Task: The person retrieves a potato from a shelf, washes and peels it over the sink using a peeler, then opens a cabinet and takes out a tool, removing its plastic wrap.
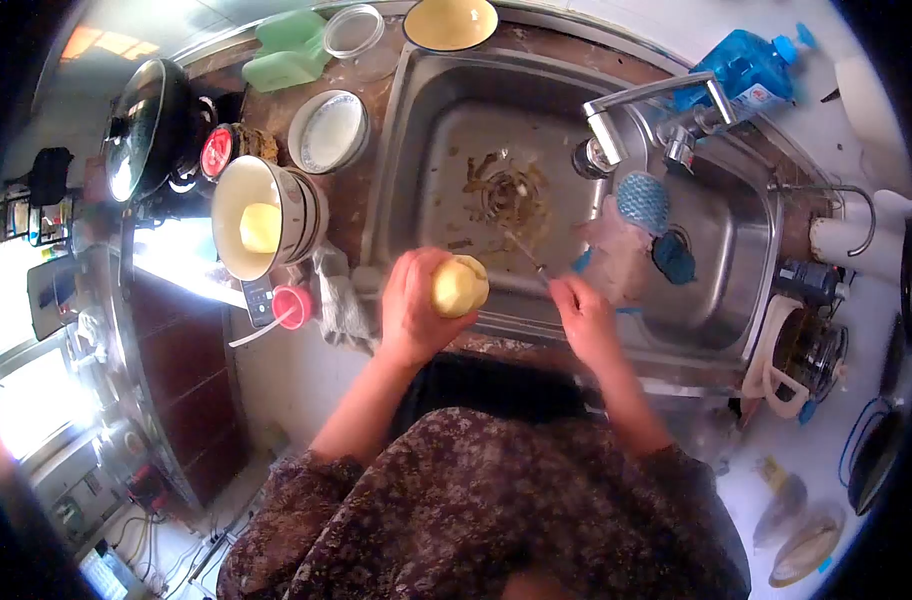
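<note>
My left hand (409, 308) is wrapped around a peeled yellow potato (460, 286) above the sink's front edge. In my right hand (585, 318) is a slim metal-bladed tool (524, 249), a knife or a peeler; which one I cannot tell. Its tip points away over the left basin, apart from the potato. Brown peelings (496, 190) lie around the drain of that basin. Another peeled yellow piece (260, 228) sits in a cream bowl (234, 254) on the counter at the left.
A chrome faucet (605, 138) reaches over the steel sink (396, 150). On the divider lies a blue textured scrubber (643, 201); a dark blue cloth or sponge (673, 259) is in the right basin. White bowls (333, 131), a yellow bowl (451, 22) and a blue jug (741, 70) stand around.
</note>
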### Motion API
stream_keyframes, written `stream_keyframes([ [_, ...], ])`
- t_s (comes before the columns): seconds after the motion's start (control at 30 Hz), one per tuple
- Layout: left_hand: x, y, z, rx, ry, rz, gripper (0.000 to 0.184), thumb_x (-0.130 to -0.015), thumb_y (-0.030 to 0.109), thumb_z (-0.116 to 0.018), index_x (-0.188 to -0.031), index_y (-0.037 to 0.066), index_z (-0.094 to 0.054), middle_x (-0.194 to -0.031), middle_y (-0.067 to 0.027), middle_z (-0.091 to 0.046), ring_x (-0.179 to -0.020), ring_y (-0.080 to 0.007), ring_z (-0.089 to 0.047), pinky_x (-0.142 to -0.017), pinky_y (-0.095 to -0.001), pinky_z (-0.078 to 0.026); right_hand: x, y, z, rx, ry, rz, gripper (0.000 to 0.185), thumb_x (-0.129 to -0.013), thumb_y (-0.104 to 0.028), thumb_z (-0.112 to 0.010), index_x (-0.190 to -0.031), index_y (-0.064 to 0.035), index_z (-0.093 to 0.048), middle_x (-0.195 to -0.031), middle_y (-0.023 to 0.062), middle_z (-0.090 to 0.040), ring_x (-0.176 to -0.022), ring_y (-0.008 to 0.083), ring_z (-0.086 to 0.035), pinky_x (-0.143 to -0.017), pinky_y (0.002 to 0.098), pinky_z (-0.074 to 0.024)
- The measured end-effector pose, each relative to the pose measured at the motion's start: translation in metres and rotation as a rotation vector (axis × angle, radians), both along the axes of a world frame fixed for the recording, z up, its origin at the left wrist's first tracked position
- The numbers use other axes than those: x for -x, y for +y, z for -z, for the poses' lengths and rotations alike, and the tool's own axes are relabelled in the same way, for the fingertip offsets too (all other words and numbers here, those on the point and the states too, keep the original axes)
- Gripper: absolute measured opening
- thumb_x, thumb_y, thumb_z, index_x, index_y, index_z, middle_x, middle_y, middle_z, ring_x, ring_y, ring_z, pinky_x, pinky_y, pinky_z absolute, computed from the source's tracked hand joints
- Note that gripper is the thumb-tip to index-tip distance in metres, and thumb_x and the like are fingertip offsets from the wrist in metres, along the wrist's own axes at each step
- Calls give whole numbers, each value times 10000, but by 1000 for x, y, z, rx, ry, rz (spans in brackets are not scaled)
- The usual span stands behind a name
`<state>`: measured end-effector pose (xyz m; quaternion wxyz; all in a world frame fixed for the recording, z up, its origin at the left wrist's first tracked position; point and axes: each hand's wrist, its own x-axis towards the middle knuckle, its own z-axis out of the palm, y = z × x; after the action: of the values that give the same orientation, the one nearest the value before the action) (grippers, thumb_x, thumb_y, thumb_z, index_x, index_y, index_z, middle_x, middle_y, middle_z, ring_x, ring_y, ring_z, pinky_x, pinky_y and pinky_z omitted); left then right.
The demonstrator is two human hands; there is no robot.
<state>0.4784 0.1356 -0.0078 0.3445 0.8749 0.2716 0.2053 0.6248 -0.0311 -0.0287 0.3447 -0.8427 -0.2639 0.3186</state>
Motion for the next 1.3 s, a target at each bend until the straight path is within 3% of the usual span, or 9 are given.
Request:
stream_keyframes([
  [0.13,-1,3,4,-58,-19,-5,688,-405,73,-800,-1031,52,-516,-980,-141,-548,-892,-346,-532,-770,-407,-446,13,6,-21,-174,202,27,292,-889,-288,-521,-920,-4,-578,-664,144,-560,-589,227,-548,-563,329,-422],
  [0.23,3,2,5,-147,-73,0,718,-399,91,-814,-1047,38,-508,-989,-145,-552,-902,-350,-531,-773,-414,-444,14,10,-48,-134,315,-51,270,-882,-266,-534,-908,0,-577,-661,146,-557,-583,212,-543,-564,326,-420],
  [0.4,4,3,17,-252,-167,3,723,-428,111,-830,-1057,26,-484,-988,-164,-557,-876,-356,-547,-742,-413,-455,22,15,-62,-241,-14,-157,276,-839,-273,-577,-870,1,-596,-704,182,-588,-642,356,-568,-559,410,-425],
  [0.63,8,7,19,-271,-180,58,711,-460,127,-836,-1058,34,-462,-973,-161,-564,-857,-354,-552,-727,-415,-458,21,17,-55,-241,72,-146,264,-830,-263,-591,-846,0,-597,-666,175,-581,-591,351,-559,-524,400,-424],
  [0.8,14,4,19,-262,-176,48,696,-484,138,-836,-1065,41,-466,-965,-156,-568,-859,-353,-554,-725,-408,-460,16,15,-19,-121,-164,9,231,-828,-252,-592,-854,-22,-602,-659,171,-587,-585,348,-564,-510,399,-422],
  [0.93,13,8,11,-265,-88,32,707,-474,149,-841,-1066,43,-470,-974,-160,-570,-866,-347,-556,-726,-408,-460,16,6,-25,-123,-19,64,269,-858,-289,-562,-876,-23,-595,-680,172,-588,-610,312,-577,-551,365,-435],
  [1.0,13,8,15,-289,-101,29,697,-477,145,-838,-1060,42,-471,-973,-159,-571,-863,-346,-557,-725,-408,-461,18,11,-33,-163,273,40,289,-877,-296,-542,-894,-12,-588,-669,153,-575,-598,243,-565,-568,327,-430],
  [1.1,12,9,17,-304,-121,34,676,-480,134,-830,-1044,40,-471,-974,-155,-573,-856,-344,-561,-718,-405,-466,20,12,-43,-219,405,-29,291,-888,-291,-528,-905,-6,-583,-653,131,-560,-591,190,-537,-572,305,-421],
  [1.3,10,10,23,-357,-176,84,668,-477,137,-832,-1033,46,-473,-966,-147,-575,-862,-336,-566,-711,-395,-473,22,18,-53,-241,8,-162,224,-823,-255,-602,-838,-31,-597,-688,171,-596,-617,362,-570,-525,412,-424],
])
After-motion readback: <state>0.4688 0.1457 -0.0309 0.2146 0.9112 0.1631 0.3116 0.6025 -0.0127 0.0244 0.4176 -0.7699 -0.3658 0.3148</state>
